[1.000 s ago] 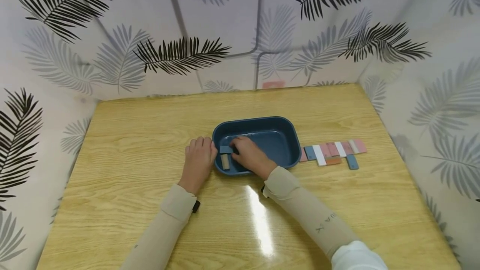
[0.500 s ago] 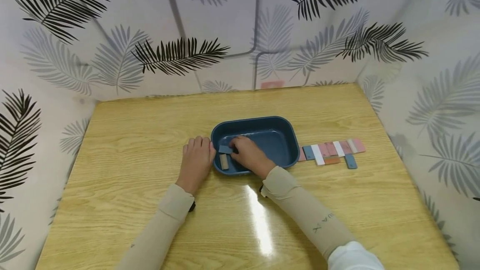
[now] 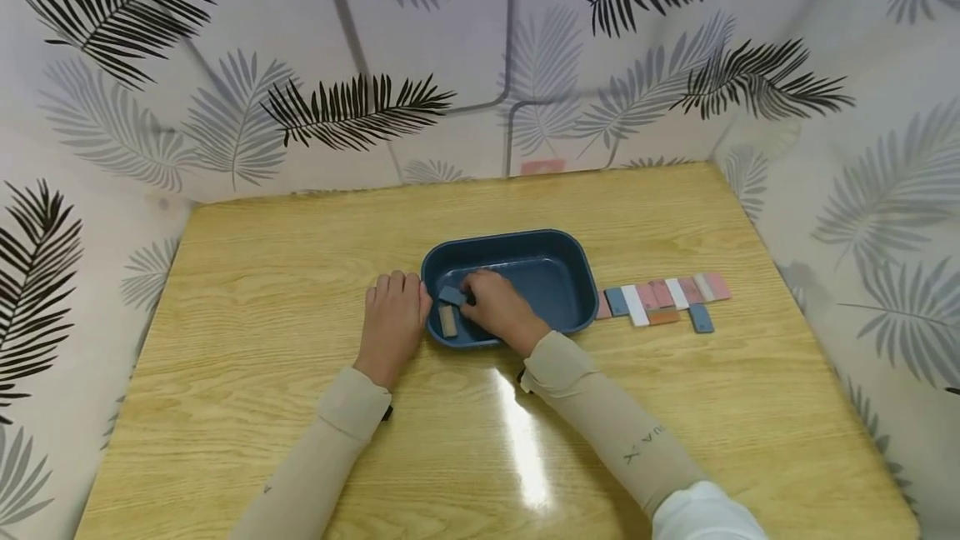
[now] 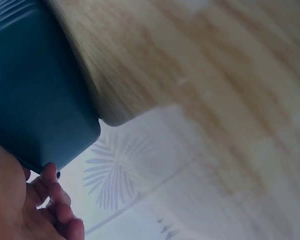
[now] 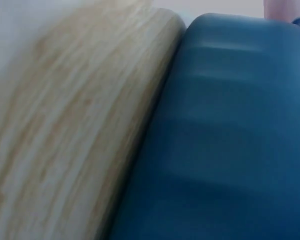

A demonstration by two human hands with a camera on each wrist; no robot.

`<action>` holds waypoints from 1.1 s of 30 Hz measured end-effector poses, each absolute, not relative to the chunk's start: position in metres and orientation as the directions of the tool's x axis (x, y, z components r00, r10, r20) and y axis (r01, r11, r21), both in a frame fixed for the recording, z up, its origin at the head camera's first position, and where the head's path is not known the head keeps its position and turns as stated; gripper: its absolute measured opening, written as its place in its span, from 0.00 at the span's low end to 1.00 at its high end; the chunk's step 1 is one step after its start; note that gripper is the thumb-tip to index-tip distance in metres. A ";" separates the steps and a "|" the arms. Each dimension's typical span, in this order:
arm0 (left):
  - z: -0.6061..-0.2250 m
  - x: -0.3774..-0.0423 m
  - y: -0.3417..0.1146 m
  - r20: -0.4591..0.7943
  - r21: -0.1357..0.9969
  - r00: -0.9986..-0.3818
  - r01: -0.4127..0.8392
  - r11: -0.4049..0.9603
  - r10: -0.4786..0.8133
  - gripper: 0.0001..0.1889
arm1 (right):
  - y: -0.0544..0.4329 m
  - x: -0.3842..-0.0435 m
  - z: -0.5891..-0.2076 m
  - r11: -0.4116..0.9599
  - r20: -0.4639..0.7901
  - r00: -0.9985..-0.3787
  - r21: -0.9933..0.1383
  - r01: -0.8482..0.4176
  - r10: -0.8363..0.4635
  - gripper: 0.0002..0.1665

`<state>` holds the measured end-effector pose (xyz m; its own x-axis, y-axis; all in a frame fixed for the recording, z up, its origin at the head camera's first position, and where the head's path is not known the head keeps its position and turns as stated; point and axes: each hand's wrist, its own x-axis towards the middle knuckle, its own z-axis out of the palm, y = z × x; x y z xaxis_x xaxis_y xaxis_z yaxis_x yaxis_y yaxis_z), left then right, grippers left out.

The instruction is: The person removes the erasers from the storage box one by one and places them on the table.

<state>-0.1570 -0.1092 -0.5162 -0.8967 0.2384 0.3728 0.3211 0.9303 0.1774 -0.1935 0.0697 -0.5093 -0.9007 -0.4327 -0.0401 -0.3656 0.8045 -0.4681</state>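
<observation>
A dark blue plastic basin [image 3: 547, 294] sits on the table, its outer wall [image 5: 215, 125] filling much of the right wrist view. My left hand [image 3: 396, 319] grips its left rim; the left wrist view shows the curled fingers [image 4: 50, 192] at that edge. Inside the basin, my right hand [image 3: 497, 305] pinches a small flat blue block [image 3: 452, 296] by its right end, and the block lies at a slant. Just below it in the head view is a tan block [image 3: 447, 321], on the basin's floor. The right fingertips are partly hidden behind the hand.
Right of the basin runs a row of flat blocks, including a pink one [image 3: 660, 294], a white one [image 3: 635, 305] and a blue one [image 3: 701, 317]. An orange block [image 3: 663, 317] lies along its near side. Leaf-patterned cloth [image 3: 480, 132] hangs behind the wooden table [image 3: 285, 273].
The blue block in my right fingers has turned from nearly level to a slant, its right end dipping. My left hand stays at the rim. The tan block has hardly moved.
</observation>
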 end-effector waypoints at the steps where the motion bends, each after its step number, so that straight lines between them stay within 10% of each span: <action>1: -0.517 -0.157 -0.109 0.374 0.178 -0.897 0.321 0.930 0.238 0.15 | 0.070 -0.193 -0.509 0.804 -0.032 -0.908 -0.477 -0.354 -0.418 0.16; 33: -0.520 -0.158 -0.108 0.402 0.216 -0.885 0.341 0.915 0.234 0.15 | 0.139 -0.152 -0.469 0.705 0.255 -0.953 -0.645 -0.295 -0.166 0.13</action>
<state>-0.1577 -0.1085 -0.5196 -0.8850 0.2344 0.4024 0.3406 0.9151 0.2160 -0.1515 0.1391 -0.4690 -0.9527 -0.1662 0.2546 -0.2954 0.7045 -0.6453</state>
